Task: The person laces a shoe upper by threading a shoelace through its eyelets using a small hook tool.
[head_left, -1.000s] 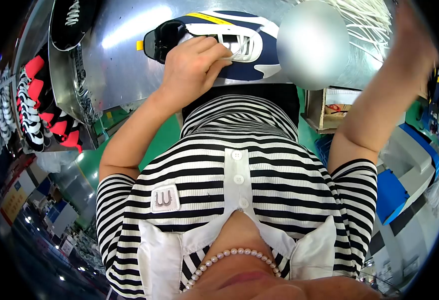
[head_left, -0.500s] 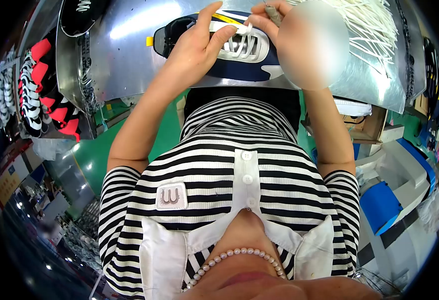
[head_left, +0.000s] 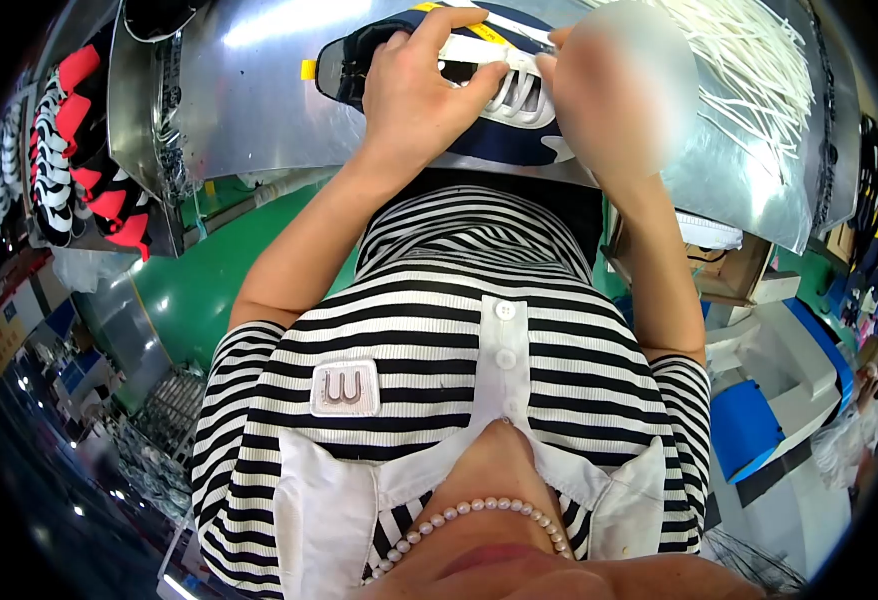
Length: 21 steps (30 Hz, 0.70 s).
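The left hand (head_left: 411,100) has shifted toward the toe of the navy shoe (head_left: 504,146) on the metal table (head_left: 254,105), its thumb and forefinger parted at the white laces (head_left: 515,94), where adjusting seems underway and calls for steadiness, though the blurred right hand's (head_left: 614,105) grip is unclear.

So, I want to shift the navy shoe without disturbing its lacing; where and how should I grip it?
Probably by the heel, coming from the person's left: the open collar there offers a rim to pinch, thumb inside, away from the white laces.
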Motion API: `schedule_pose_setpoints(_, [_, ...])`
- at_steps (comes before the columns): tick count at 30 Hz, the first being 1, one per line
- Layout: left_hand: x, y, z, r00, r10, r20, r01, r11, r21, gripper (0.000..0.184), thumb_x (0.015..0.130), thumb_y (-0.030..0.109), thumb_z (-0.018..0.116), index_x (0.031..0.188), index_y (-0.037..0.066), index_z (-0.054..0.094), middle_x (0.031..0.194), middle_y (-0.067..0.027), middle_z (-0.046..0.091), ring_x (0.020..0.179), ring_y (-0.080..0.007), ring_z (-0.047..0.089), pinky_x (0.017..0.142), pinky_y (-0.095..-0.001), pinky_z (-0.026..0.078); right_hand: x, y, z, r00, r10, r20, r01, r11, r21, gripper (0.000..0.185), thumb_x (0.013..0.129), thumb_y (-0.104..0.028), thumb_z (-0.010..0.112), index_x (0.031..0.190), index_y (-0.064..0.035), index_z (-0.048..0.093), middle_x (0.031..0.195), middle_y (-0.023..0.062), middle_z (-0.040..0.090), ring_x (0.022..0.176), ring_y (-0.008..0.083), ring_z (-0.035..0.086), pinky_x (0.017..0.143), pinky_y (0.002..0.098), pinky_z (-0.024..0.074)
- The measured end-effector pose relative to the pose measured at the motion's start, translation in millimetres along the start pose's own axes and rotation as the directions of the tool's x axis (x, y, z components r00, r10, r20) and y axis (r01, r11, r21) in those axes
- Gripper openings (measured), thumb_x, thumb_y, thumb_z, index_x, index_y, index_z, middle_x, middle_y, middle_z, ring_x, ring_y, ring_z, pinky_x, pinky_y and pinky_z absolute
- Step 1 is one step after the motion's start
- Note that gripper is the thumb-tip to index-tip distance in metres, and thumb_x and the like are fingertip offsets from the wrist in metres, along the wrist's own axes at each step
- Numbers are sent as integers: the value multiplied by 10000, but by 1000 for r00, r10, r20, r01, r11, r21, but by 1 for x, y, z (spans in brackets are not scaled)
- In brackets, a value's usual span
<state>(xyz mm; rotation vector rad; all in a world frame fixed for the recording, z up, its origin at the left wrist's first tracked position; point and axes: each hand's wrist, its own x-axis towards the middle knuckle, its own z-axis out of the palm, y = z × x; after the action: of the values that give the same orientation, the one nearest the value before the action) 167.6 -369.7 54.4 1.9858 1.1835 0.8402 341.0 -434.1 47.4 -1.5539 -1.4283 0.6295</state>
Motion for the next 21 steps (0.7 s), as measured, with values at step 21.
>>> schedule_pose_setpoints(21, [-10, -14, -12, 971, -188, 147, 232, 887, -398, 369, 914, 39, 634, 1279, 33, 589, 1033, -73, 684, 899, -96, 648, 800, -229, 519, -1, -31, -26, 949, -257, 184, 316, 797, -515, 167, 844, -88, 631, 1006, -46, 639, 807, 98, 684, 743, 273, 689, 650, 385, 529])
